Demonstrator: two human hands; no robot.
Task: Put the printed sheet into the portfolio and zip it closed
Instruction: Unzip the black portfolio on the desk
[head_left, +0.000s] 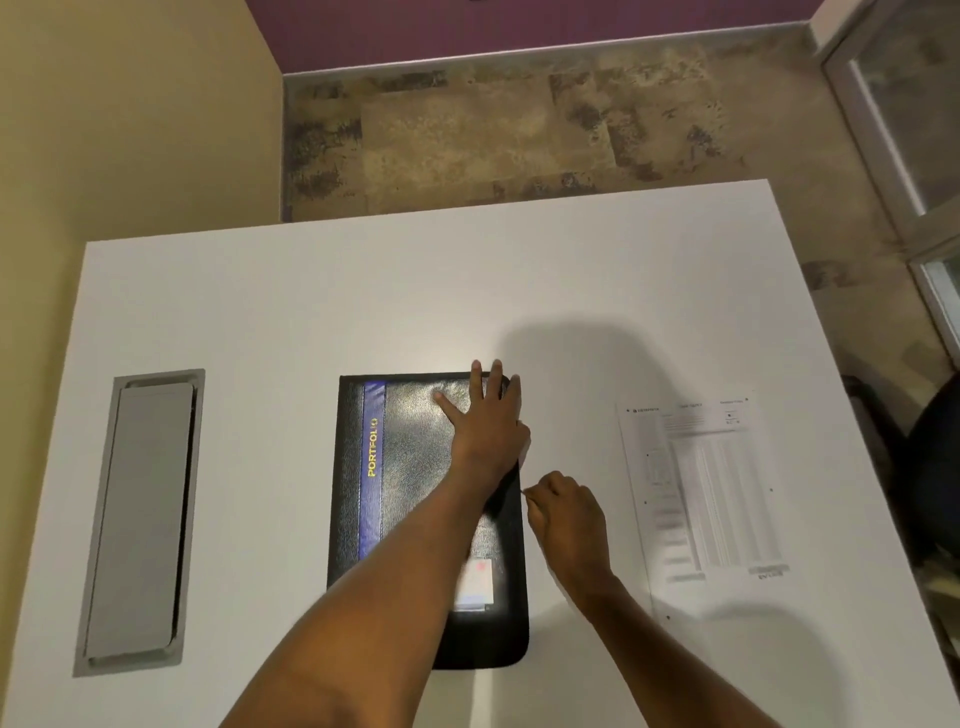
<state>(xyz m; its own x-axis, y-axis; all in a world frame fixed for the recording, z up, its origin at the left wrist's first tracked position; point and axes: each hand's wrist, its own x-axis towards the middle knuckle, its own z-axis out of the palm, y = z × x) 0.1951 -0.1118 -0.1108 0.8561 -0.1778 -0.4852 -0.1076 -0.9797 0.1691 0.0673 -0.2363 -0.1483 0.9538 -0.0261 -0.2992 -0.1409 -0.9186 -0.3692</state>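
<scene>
Pressing flat with fingers spread wide, the left hand holds down one closed black portfolio on the white desk. Just right of it, the right hand pinches narrowly at the portfolio's right edge; what its grip holds I cannot tell. One printed sheet lies flat further right, apart from both hands.

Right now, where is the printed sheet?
In the head view the sheet lies flat on the white table, right of the closed portfolio and just beyond the right hand.
</scene>
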